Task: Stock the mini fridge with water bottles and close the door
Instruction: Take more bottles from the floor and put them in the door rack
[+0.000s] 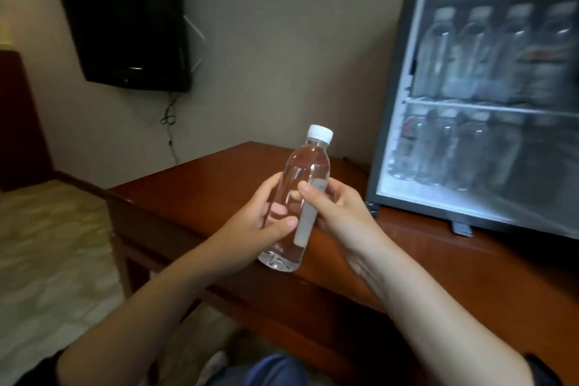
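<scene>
I hold a clear water bottle (305, 172) with a white cap, nearly upright and leaning slightly right, above the front edge of the wooden table (194, 197). My left hand (260, 219) grips its lower left side and my right hand (338, 210) grips its right side over the white label. The mini fridge (391, 122) stands on the table at the right. Its glass door is shut, and several water bottles (470, 50) show through it on the upper shelf and on the lower shelf (438, 150).
A black wall-mounted TV (125, 19) hangs at the upper left with a cable dangling below it. A dark wooden headboard or cabinet (18, 122) is at the far left. Light patterned floor lies left of the table. My knees show at the bottom.
</scene>
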A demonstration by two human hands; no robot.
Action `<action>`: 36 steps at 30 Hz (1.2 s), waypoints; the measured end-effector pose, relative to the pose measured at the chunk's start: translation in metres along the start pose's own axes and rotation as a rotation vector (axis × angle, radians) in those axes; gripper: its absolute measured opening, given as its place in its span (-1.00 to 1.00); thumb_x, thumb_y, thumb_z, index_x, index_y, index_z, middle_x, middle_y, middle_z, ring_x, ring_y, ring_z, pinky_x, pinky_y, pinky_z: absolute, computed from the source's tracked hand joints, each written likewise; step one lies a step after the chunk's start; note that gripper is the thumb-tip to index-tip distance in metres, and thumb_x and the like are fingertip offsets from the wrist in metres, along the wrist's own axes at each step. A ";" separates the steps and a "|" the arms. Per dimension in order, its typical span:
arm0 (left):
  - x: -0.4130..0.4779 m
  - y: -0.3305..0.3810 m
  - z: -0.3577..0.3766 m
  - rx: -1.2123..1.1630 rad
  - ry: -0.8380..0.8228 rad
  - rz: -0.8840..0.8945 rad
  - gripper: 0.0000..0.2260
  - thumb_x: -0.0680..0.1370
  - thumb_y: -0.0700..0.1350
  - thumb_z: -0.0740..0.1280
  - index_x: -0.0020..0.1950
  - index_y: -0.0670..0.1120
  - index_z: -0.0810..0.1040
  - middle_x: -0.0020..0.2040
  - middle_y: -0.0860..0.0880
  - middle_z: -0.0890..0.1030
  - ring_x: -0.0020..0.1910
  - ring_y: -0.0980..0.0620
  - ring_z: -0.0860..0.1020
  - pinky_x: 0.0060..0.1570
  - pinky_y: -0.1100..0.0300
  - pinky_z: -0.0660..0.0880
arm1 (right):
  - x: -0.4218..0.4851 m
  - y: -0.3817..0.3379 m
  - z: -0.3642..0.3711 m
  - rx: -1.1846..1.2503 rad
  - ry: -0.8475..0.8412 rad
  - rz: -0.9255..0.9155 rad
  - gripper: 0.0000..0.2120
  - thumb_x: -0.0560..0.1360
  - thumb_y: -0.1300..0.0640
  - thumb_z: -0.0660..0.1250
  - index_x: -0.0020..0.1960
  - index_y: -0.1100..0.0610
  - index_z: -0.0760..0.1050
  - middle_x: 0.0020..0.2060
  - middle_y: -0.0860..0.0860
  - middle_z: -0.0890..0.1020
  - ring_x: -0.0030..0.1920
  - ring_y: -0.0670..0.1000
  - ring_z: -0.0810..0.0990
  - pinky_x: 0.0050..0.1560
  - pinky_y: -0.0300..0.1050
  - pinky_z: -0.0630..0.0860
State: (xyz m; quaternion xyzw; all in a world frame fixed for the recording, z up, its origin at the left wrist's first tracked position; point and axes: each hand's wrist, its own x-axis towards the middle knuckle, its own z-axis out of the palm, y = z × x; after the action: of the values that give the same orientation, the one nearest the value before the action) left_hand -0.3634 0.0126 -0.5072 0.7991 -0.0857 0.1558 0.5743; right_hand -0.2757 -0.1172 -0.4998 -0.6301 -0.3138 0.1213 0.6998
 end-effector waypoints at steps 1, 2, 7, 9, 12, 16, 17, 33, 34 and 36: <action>0.009 0.004 0.011 -0.004 -0.035 0.011 -0.51 0.53 -0.11 0.29 0.28 0.32 0.15 0.17 0.17 0.54 0.14 0.27 0.54 -0.08 0.46 0.50 | -0.002 -0.004 -0.013 -0.006 0.031 0.004 -0.76 0.49 0.10 0.36 0.13 0.15 0.56 0.01 0.12 0.68 0.07 0.12 0.65 0.18 0.04 0.55; 0.019 0.007 0.023 0.004 -0.056 0.030 -0.49 0.54 -0.11 0.28 0.28 0.33 0.12 0.18 0.16 0.52 0.15 0.27 0.54 -0.04 0.46 0.50 | -0.004 -0.009 -0.025 -0.016 0.066 0.008 -0.77 0.49 0.09 0.36 0.12 0.13 0.56 0.02 0.12 0.68 0.08 0.11 0.65 0.20 0.07 0.54; 0.061 0.021 0.085 -0.011 -0.116 0.123 -0.42 0.56 -0.18 0.27 0.42 0.25 0.08 0.07 0.14 0.55 0.04 0.29 0.57 0.04 0.34 0.52 | -0.023 -0.029 -0.093 -0.053 0.200 -0.003 -0.80 0.52 0.10 0.33 0.10 0.13 0.58 0.00 0.13 0.69 0.07 0.15 0.65 0.23 0.16 0.50; 0.074 0.027 0.113 0.007 -0.126 0.147 -0.35 0.55 -0.18 0.28 0.49 0.17 0.00 -0.06 0.08 0.55 -0.12 0.30 0.58 -0.07 0.37 0.50 | -0.034 -0.039 -0.120 -0.090 0.247 -0.022 -0.79 0.50 0.08 0.35 0.09 0.13 0.59 0.01 0.15 0.69 0.09 0.18 0.64 0.24 0.21 0.49; 0.091 0.037 0.153 0.043 -0.156 0.195 -0.31 0.54 -0.11 0.31 0.46 0.27 -0.07 0.01 0.07 0.51 -0.06 0.20 0.55 -0.01 0.28 0.51 | -0.048 -0.054 -0.156 -0.153 0.339 -0.061 -0.70 0.43 0.02 0.42 0.09 0.17 0.58 0.04 0.22 0.66 0.13 0.23 0.61 0.23 0.30 0.46; 0.116 0.058 0.203 0.037 -0.217 0.241 -0.28 0.54 -0.09 0.30 0.45 0.30 -0.13 0.00 0.18 0.36 -0.12 0.22 0.47 -0.09 0.40 0.40 | -0.066 -0.073 -0.200 -0.233 0.470 -0.118 -0.70 0.46 0.05 0.40 0.11 0.19 0.56 0.07 0.27 0.62 0.13 0.26 0.59 0.20 0.32 0.46; 0.120 0.064 0.214 0.024 -0.229 0.251 -0.28 0.54 -0.09 0.30 0.46 0.29 -0.12 -0.01 0.20 0.37 -0.12 0.24 0.50 -0.09 0.40 0.42 | -0.070 -0.078 -0.209 -0.241 0.500 -0.136 -0.74 0.48 0.09 0.37 0.12 0.18 0.55 0.05 0.25 0.64 0.11 0.25 0.61 0.19 0.30 0.48; 0.145 0.127 0.346 -0.110 -0.313 0.464 -0.28 0.49 -0.01 0.37 0.47 0.26 -0.03 0.41 0.11 0.30 0.33 0.14 0.34 0.34 0.04 0.37 | -0.134 -0.139 -0.295 -0.655 0.900 -0.452 -0.56 0.52 0.16 0.33 0.36 0.18 0.35 0.14 -0.04 0.56 0.08 -0.07 0.58 0.10 -0.22 0.55; 0.147 0.130 0.352 -0.111 -0.310 0.462 -0.28 0.49 -0.02 0.38 0.48 0.25 -0.01 0.37 0.09 0.32 0.32 0.13 0.35 0.34 0.03 0.36 | -0.137 -0.141 -0.301 -0.693 0.919 -0.464 -0.54 0.51 0.14 0.35 0.36 0.18 0.34 0.12 -0.05 0.56 0.07 -0.06 0.58 0.14 -0.12 0.55; 0.151 0.132 0.360 -0.109 -0.296 0.444 -0.28 0.49 -0.06 0.38 0.49 0.22 0.02 0.26 0.10 0.31 0.32 0.09 0.36 0.37 0.11 0.30 | -0.140 -0.141 -0.309 -0.778 0.943 -0.483 -0.49 0.47 0.07 0.36 0.36 0.16 0.34 0.09 -0.01 0.58 0.09 0.01 0.59 0.19 0.07 0.52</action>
State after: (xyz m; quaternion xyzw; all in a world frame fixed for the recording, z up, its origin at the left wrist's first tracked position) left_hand -0.2100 -0.3638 -0.4417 0.7426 -0.3501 0.1545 0.5496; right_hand -0.2326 -0.4698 -0.4078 -0.7346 -0.1273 -0.4507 0.4910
